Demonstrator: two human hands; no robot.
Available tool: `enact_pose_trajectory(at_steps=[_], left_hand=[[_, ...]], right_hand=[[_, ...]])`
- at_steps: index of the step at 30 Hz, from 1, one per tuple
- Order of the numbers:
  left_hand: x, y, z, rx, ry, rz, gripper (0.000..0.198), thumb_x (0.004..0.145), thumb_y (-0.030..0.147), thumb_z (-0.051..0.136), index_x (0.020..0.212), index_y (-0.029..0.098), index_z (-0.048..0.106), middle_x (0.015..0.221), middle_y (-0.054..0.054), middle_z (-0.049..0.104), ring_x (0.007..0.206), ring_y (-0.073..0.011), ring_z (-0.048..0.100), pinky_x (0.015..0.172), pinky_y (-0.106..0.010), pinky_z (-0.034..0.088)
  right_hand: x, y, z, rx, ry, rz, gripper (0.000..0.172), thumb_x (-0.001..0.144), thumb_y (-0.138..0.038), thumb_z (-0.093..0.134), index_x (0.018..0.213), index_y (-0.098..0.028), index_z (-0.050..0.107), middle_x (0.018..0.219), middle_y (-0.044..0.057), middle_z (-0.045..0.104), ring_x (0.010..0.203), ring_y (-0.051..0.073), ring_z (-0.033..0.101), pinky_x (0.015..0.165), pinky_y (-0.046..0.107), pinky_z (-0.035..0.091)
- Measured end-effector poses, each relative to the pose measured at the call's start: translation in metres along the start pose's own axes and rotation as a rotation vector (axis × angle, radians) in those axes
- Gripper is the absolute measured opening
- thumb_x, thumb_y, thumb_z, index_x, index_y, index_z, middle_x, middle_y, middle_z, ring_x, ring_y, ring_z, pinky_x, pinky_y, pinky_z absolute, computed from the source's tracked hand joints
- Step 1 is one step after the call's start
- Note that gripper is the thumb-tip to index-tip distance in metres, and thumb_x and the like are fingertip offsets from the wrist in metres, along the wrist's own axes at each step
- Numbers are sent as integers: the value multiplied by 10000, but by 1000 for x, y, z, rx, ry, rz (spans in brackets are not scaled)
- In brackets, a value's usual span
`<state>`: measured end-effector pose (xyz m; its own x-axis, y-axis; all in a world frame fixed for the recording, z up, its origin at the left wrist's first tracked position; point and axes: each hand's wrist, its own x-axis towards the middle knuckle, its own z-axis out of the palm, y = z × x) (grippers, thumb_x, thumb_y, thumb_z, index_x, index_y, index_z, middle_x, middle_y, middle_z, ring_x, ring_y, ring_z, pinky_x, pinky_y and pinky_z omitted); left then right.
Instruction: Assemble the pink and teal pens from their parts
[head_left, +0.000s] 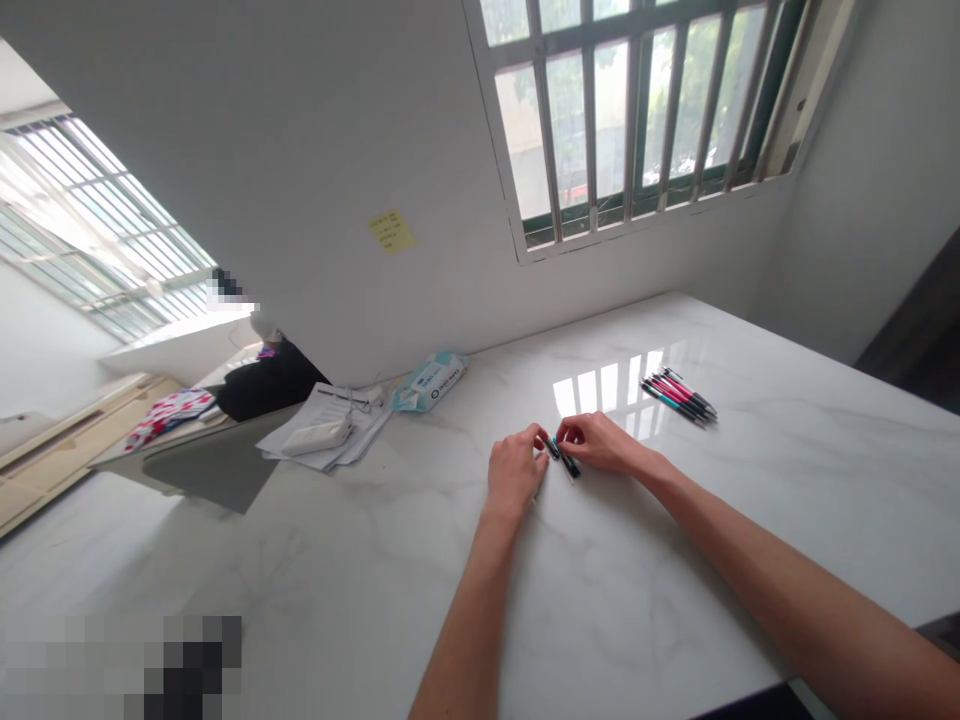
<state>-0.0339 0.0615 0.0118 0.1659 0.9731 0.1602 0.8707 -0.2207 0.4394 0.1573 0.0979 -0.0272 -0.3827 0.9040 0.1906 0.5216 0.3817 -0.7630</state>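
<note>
My left hand (517,468) rests on the marble-patterned table with its fingers curled at a dark pen (553,447). A thin pale tip pokes out below that hand, and the palm hides the rest of it. Facing it from the right, my right hand (598,442) pinches a second pen, a black one (571,464) with a bit of teal near the fingertips. The two pens lie close together, slanting side by side between my hands. Up and to the right is a row of several pens (679,398) in black, red and teal, apart from both hands.
A blue-and-white wipes pack (431,382) lies by the wall. Left of it, a white power strip (319,436) sits on loose papers (352,455). A yellow sticky note (391,231) hangs on the wall, below and left of a barred window (637,110). Another person's dark clothing (274,385) shows at the far left.
</note>
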Motion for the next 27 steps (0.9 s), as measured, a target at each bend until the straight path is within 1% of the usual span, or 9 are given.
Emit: enact_pose_trajectory(at_steps=[4,8,12,15,18,21,24,25,27], left_hand=[[0,-1,-4,120,4,0,291,839,172,729,1099,302,707,1017,-11,790,977,-233,692,906,-326,471],[1,-6,-5,119,33,28,297,851,184,722,1124,295,688,1000,-5,776,994,-234,668,921,-339,480],[4,-9,-5,36,120,70,269,879,139,629,1105,273,685,1014,-19,758,986,-229,658,938,-351,490],[5,-8,-5,-8,202,92,224,894,131,585,1056,246,689,997,-35,744,978,-228,654,953,-359,489],[5,-7,-4,-42,239,105,198,906,140,571,1029,239,691,965,-34,736,934,-221,652,937,-356,491],[5,-10,-2,-73,274,86,191,911,151,573,1038,236,689,944,-32,729,905,-219,647,925,-356,491],[4,-14,1,-93,309,55,207,911,152,580,1068,233,688,945,-36,727,905,-220,645,929,-357,488],[4,-14,2,-99,314,50,214,909,146,580,1072,233,688,950,-37,727,906,-218,646,930,-354,487],[4,-14,3,-111,313,48,222,908,137,577,1072,233,690,958,-38,729,906,-214,646,925,-349,488]], right_hand=[[0,-4,2,-5,0,-16,127,844,-247,648,867,-216,768,758,-2,753,629,135,618,584,236,394],[1,-5,2,-17,4,-5,137,858,-243,638,881,-214,770,738,-2,749,621,135,623,586,236,405],[4,0,-7,-78,143,32,140,868,-247,635,901,-216,768,800,16,770,665,156,650,650,262,449],[5,8,-22,-136,265,71,144,884,-266,631,908,-224,766,873,28,790,703,176,672,688,287,478],[0,20,-46,-236,391,161,177,904,-306,620,924,-227,777,879,40,795,671,185,678,686,308,492],[-11,41,-82,-359,510,257,220,909,-362,616,954,-222,779,909,58,802,749,217,716,737,329,515],[-28,71,-125,-485,528,377,282,897,-428,621,1003,-222,782,931,71,810,803,244,735,751,340,519],[-34,81,-138,-526,505,417,303,890,-453,622,1005,-222,782,941,73,813,815,250,738,751,342,518],[-44,101,-159,-598,404,509,377,857,-519,644,1010,-206,789,949,99,815,818,271,741,721,347,516]])
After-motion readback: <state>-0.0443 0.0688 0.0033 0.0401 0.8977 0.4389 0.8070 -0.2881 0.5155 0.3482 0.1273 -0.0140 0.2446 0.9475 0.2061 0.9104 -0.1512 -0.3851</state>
